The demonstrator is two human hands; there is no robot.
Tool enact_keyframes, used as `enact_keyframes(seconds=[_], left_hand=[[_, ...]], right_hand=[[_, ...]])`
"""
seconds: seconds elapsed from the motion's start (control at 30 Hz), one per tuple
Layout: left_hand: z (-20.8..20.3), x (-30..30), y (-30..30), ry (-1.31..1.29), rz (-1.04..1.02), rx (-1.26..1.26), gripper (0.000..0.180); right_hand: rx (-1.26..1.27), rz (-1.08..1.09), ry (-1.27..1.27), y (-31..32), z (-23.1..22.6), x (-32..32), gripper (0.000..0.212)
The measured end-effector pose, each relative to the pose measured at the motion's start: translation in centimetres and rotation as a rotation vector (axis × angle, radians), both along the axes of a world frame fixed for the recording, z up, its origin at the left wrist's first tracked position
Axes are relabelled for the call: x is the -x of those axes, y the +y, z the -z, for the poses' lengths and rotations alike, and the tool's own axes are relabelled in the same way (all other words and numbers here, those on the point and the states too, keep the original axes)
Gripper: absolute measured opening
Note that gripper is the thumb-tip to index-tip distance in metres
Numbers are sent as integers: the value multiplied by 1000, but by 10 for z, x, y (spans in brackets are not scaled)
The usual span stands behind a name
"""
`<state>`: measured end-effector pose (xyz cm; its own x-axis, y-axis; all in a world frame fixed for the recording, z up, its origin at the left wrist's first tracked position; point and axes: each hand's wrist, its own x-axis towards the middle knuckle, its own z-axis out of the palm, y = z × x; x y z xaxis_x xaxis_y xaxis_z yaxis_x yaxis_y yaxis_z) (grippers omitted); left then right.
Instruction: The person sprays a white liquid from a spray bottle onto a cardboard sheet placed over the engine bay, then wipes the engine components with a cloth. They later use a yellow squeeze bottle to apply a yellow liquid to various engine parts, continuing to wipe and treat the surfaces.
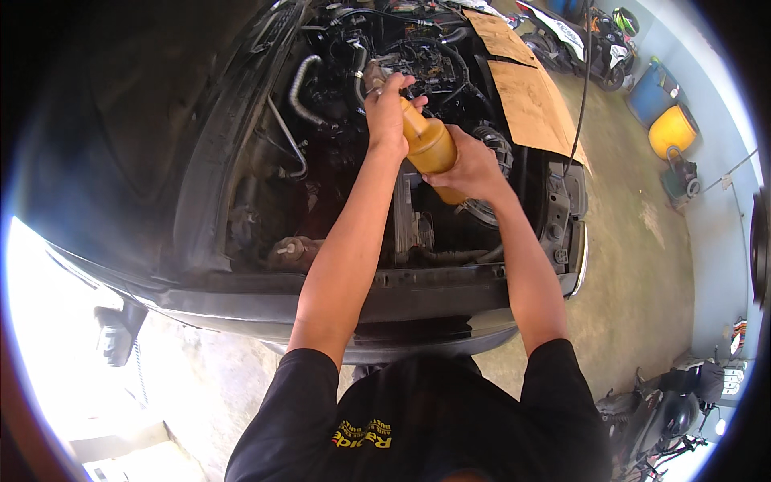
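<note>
Over the open engine bay (321,193) of a dark car, I hold a yellow-amber plastic bottle (430,148) tilted, its narrow end pointing away and to the left. My right hand (474,165) is wrapped around the bottle's wide body. At the narrow end, my left hand (387,120) is closed around the neck, with some fingertips showing beyond it. A brownish part (373,76) lies just past the left hand; its kind is unclear. The bottle's tip is hidden by the left hand.
Hoses, wiring and a ribbed metal pipe (301,88) fill the bay. Brown cardboard sheets (526,104) cover its right edge. A black prop rod or cable (584,88) rises there. Blue (652,92) and yellow (672,131) drums stand by the wall; motorcycles (658,414) are parked at right.
</note>
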<state>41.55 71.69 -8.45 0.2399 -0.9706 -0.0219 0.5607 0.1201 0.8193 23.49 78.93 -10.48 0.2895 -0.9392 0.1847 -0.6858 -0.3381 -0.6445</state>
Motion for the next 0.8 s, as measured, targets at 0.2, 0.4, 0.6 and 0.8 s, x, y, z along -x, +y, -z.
enact_keyframes(seconds=[0.2,0.4,0.6,0.8], left_hand=[[3,-4,-21,-71,-117,3,29],[11,-2,-46,-126,-98,-70,26],[26,-14,-58,18,9,-168,39],[43,-37,-48,6,168,-167,34]], right_hand=[[116,75,36,-17,21,-10,97],[-42,45,-59,-30,21,-1,101],[-120,61,-47,-29,21,-2,100],[-260,6,-14,-22,22,-1,96]])
